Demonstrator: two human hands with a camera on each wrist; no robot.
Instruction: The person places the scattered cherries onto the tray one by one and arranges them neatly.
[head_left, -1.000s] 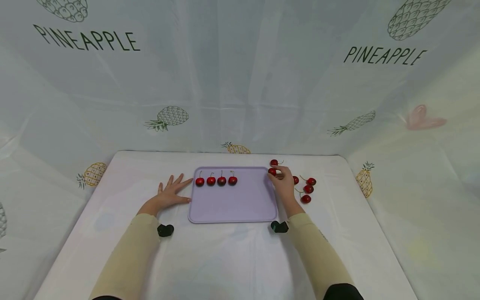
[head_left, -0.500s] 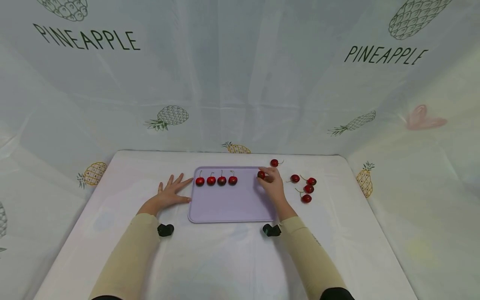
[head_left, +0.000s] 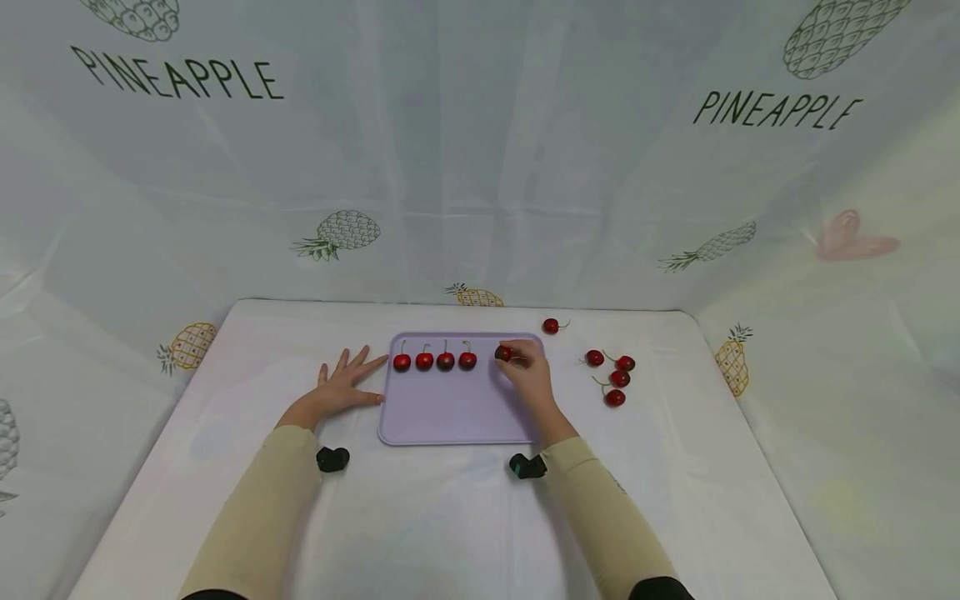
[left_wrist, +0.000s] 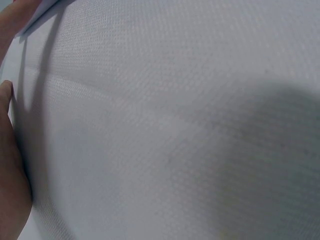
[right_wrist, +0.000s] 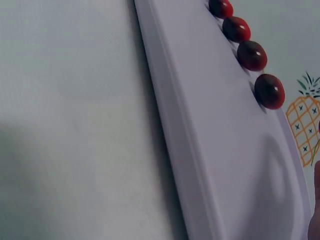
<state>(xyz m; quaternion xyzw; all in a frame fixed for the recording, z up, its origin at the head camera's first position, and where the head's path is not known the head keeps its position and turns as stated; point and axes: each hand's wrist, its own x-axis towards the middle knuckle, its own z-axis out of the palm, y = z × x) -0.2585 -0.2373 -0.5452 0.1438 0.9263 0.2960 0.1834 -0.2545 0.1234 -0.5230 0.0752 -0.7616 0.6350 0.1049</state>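
Observation:
A lilac tray (head_left: 450, 412) lies on the table, with a row of several red cherries (head_left: 446, 362), stems pointing away, along its far left part. Over the tray's far right part, my right hand (head_left: 529, 377) pinches a dark red cherry (head_left: 503, 353) between thumb and fingers, to the right of that row. My left hand (head_left: 337, 393) rests with spread fingers at the tray's left edge, its fingertips beside the rim. The right wrist view shows the row of cherries (right_wrist: 252, 55) and a bit of a finger (right_wrist: 314, 200) at its right edge.
Several loose cherries (head_left: 619, 378) lie on the white tablecloth (head_left: 675, 467) to the right of the tray. One more cherry (head_left: 551, 326) lies just beyond the tray's far right corner. A pineapple-print curtain (head_left: 480, 167) hangs behind the table.
My right hand has carried the pinched cherry leftward from the tray's far right corner to nearer the row. My left hand stays in place.

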